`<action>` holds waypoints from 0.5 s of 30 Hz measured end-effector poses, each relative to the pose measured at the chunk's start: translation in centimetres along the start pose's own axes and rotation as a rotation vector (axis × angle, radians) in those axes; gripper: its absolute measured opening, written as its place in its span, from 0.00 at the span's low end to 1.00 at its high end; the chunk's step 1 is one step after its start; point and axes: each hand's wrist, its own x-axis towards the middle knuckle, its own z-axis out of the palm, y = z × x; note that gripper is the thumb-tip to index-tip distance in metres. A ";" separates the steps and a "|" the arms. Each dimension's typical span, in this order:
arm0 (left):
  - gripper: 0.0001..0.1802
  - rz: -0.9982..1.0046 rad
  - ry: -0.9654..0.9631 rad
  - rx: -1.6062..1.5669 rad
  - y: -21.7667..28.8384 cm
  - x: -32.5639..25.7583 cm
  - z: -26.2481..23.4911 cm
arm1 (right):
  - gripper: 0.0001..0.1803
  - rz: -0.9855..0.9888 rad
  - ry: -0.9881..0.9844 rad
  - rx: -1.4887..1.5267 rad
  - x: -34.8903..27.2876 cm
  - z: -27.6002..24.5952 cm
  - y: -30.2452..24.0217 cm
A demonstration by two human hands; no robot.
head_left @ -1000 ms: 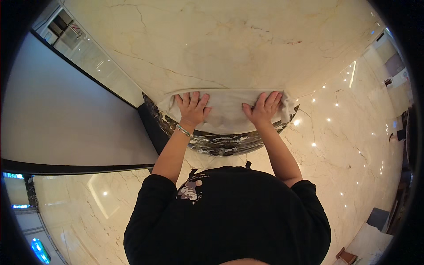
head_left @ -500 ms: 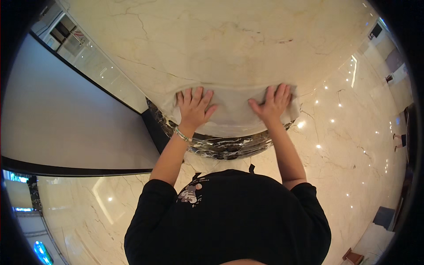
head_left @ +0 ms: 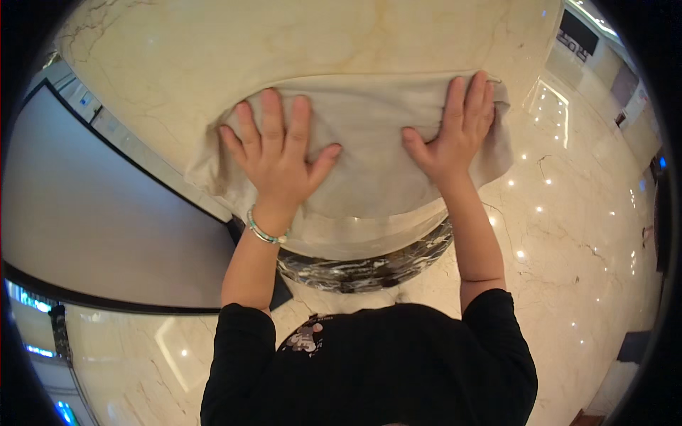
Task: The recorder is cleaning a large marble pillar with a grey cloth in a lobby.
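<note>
A wide grey-beige cloth (head_left: 366, 149) lies spread against a cream, veined marble surface (head_left: 341, 35) that looks like a rounded pillar. My left hand (head_left: 277, 156) presses flat on the cloth's left part, fingers spread and thumb pointing inward. On the right part rests my right hand (head_left: 455, 138), also flat, with the thumb held away from the fingers. The cloth's side edges hang in loose folds past both hands. Below it shows a dark, white-veined stone base (head_left: 362, 273). A beaded bracelet (head_left: 264, 228) circles my left wrist.
Close on the left stands a large grey panel with a black frame (head_left: 106, 206). Glossy cream marble floor (head_left: 554, 248) stretches to the right, reflecting ceiling lights. A dark grey box-like object (head_left: 634, 346) sits at the far lower right.
Both hands and the cloth have moved up the marble and appear larger. The hands are farther apart, and the cloth looks more widely spread. The whole view has shifted slightly.
</note>
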 end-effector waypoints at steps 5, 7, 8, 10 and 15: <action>0.36 -0.110 0.048 0.001 3.2 -3.5 1.6 | 0.37 -0.002 -0.038 0.066 -4.1 0.5 0.8; 0.37 -0.151 -0.024 0.046 4.7 -5.0 1.5 | 0.34 0.003 -0.087 0.062 -6.1 -0.3 1.1; 0.37 -0.178 -0.033 0.040 5.4 -6.1 2.0 | 0.32 -0.022 -0.125 0.051 -7.3 -0.4 1.5; 0.39 -0.204 -0.062 0.052 6.8 -8.8 2.9 | 0.30 -0.054 -0.156 0.058 -10.0 -0.6 2.4; 0.38 -0.226 -0.181 0.087 10.4 -17.2 4.0 | 0.26 -0.096 -0.311 0.105 -17.2 -2.3 5.3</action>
